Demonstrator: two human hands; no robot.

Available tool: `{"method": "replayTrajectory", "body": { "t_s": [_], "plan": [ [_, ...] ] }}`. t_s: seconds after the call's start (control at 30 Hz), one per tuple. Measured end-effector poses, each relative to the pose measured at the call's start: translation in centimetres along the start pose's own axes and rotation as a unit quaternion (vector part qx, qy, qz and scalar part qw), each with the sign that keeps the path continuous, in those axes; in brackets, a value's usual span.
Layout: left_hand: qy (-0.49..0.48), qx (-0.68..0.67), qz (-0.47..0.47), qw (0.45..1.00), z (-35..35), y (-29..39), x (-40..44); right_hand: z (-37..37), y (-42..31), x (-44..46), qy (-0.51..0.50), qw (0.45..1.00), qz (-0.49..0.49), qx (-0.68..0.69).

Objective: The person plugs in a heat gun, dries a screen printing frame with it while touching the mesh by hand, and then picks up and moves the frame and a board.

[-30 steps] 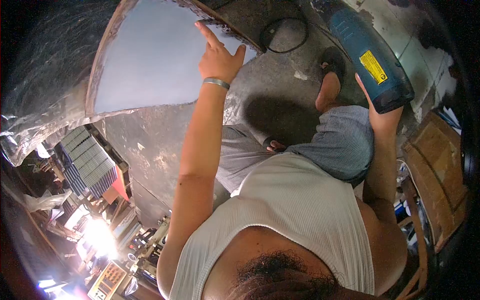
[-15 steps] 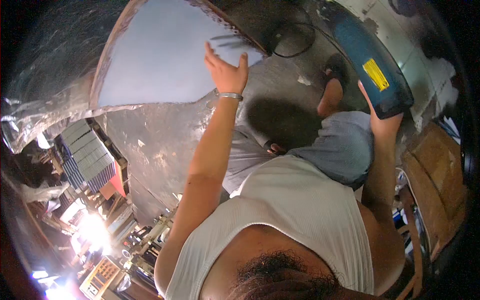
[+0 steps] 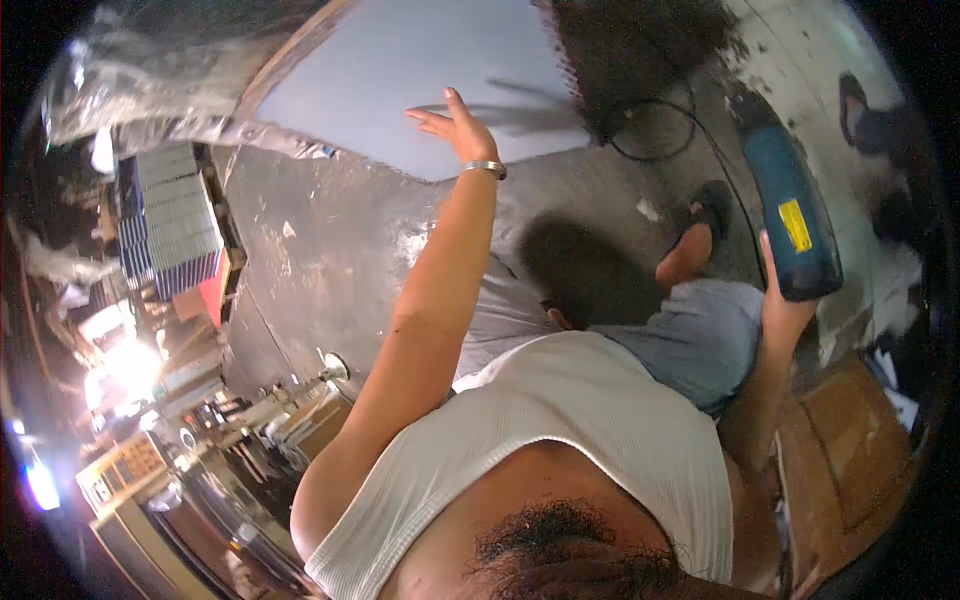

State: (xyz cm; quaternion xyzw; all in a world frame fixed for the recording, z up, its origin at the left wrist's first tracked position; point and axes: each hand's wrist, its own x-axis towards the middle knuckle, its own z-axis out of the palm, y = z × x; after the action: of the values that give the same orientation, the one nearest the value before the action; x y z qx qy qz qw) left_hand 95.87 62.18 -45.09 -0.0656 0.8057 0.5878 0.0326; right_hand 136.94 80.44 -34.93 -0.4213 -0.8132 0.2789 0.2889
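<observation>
Pale grey covers most of the flat panel [image 3: 400,75] at the upper middle of the view, in front of the person, with a brown border along its left edge and dark speckles along its right. Over its lower part is the left hand [image 3: 462,132], its fingers spread apart and holding nothing; its shadow falls on the grey just to the right, and the hand looks raised off the face. A metal band [image 3: 482,168] circles that wrist. The right hand [image 3: 790,312] grips the rear end of a blue power tool [image 3: 770,165], one finger lying along its side and the others hidden behind the body, which bears a yellow label [image 3: 795,226]. Between panel and tool, a black cable [image 3: 652,158] lies looped on the stained floor [image 3: 300,240]. Crumpled plastic [image 3: 165,80] sits left of the panel, with stacked boxes [image 3: 175,215] below that, and brown cardboard [image 3: 850,450] is near the right forearm.
</observation>
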Motion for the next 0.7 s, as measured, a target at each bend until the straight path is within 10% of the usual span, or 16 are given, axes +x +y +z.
{"method": "replayTrajectory", "body": {
  "t_s": [0.23,0.7],
  "plan": [
    [0.187,0.011,-0.056,0.981,-6.6,1.7,8.5,-0.4,0.9,0.0,-0.002,0.998,0.059,-0.032],
    [0.105,-0.035,-0.121,0.986,-9.3,-0.2,7.8,0.4,-0.7,1.2,-0.008,0.999,0.046,-0.022]
  ]
}}
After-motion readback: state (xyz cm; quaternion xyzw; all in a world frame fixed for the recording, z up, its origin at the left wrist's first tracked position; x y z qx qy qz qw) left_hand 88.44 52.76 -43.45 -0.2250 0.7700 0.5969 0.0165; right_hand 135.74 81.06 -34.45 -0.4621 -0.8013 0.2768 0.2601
